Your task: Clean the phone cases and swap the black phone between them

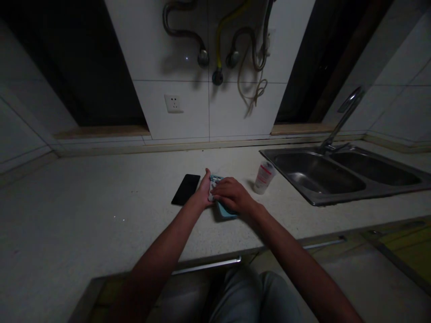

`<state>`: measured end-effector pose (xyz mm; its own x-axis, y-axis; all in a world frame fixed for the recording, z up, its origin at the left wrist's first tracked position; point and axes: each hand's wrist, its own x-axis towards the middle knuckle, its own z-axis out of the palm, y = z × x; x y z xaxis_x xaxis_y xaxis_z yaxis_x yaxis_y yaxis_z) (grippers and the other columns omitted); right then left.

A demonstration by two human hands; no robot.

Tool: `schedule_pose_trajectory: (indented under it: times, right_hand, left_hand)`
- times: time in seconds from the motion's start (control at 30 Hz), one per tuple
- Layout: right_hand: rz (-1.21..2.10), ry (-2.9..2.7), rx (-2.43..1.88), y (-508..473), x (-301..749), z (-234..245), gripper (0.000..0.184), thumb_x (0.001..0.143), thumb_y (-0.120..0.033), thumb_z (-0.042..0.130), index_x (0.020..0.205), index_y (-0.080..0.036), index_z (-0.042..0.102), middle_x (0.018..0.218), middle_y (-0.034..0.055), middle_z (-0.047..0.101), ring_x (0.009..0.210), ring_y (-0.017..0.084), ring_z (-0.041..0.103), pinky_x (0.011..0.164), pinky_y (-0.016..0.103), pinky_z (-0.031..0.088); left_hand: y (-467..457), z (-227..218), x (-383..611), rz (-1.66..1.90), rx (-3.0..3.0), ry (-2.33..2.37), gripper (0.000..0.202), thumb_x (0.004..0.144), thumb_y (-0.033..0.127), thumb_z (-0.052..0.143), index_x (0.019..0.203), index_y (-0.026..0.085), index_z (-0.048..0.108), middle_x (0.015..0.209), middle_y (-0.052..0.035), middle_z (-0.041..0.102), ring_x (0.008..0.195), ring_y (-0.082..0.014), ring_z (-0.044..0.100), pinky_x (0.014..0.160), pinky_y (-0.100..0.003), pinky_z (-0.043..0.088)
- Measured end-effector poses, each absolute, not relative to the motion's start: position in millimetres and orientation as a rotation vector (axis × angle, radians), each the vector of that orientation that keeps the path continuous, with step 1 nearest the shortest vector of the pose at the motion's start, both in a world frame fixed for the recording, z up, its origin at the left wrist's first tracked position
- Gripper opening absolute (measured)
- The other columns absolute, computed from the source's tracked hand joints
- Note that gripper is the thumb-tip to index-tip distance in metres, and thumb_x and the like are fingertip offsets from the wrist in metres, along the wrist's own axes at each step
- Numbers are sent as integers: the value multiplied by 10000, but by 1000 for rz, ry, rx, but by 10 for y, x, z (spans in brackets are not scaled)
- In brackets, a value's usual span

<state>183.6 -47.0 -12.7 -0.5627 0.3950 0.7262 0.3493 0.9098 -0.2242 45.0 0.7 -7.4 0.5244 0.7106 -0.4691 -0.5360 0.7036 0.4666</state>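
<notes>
Both my hands rest on a light blue flat thing [222, 209], perhaps a phone case, lying on the pale countertop [101, 211]. My left hand [203, 190] holds its left edge with fingers curled around it. My right hand [232, 195] lies over its top, fingers bent down and pressing on it. Most of the blue thing is hidden under my hands. A black phone [186, 189] lies face up just left of my left hand.
A small clear plastic cup with a red label [264, 178] stands to the right of my hands. Beyond it sits a steel double sink [340, 172] with a tap [343, 117]. A wall socket [173, 103] and hoses [232, 49] are on the tiled back wall.
</notes>
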Motion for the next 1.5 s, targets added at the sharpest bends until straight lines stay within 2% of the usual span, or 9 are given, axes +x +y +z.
schedule_pose_trajectory:
  times: [0.13,0.27,0.47,0.6,0.67,0.87,1.1,1.27,1.5]
  right_hand:
    - [202,-2256,-428,-608,1874,-48,194,966,-309,577,948,-220,749,900,45,782,901,180,676,893,356,467]
    - [378,-2276,-406,-624,1895,-82,208,954,-343,602,913,-206,752,867,46,785,794,160,670,834,350,466]
    - [509,-2189,-499,-588,2039,-115,178,914,-328,617,875,-238,766,811,23,771,787,175,674,947,406,464]
    - [454,-2097,-793,-519,2209,-135,205,869,-351,612,735,-242,722,750,31,725,735,180,646,762,330,518]
    - [356,-2036,-951,-472,2248,-172,185,858,-337,618,746,-228,716,752,41,714,716,179,626,703,309,504]
    - [334,-1822,-1250,-356,2165,-340,220,901,-324,582,873,-193,756,845,62,749,754,188,659,704,304,491]
    - [200,-1680,-1352,-260,2139,-400,204,895,-309,613,829,-188,763,869,74,727,804,197,654,739,311,498]
    - [132,-1724,-1208,-277,2028,-360,193,918,-290,604,890,-189,766,937,88,715,840,197,661,782,324,526]
    - [296,-2027,-785,-424,1842,-284,205,944,-357,603,993,-263,780,1056,75,763,990,210,705,903,380,560]
  left_hand:
    - [33,-75,438,804,264,744,565,947,633,383,706,164,586,519,-60,598,458,-209,608,452,-299,486]
    - [48,-94,461,861,185,764,529,959,585,381,837,134,631,607,-84,656,537,-243,660,542,-359,554]
    - [81,-136,438,954,36,744,497,963,494,337,1078,115,637,821,-150,727,690,-311,713,683,-485,582]
    - [80,-144,404,931,24,705,579,959,539,274,1147,108,612,935,-200,728,771,-350,720,738,-572,559]
    - [74,-143,413,920,25,707,576,957,532,281,1141,99,613,937,-206,727,778,-350,720,754,-576,556]
    - [11,-137,499,839,90,706,445,939,474,386,1003,120,648,794,-142,731,711,-313,718,732,-516,579]
    - [-134,-83,544,685,281,683,472,954,522,403,891,118,639,728,-141,719,639,-288,708,694,-491,584]
    - [-144,-93,581,698,253,673,432,959,496,438,762,149,605,634,-96,685,562,-249,685,658,-425,585]
    - [-49,-186,564,782,178,738,396,930,472,495,665,184,557,470,-34,567,483,-229,633,552,-350,552]
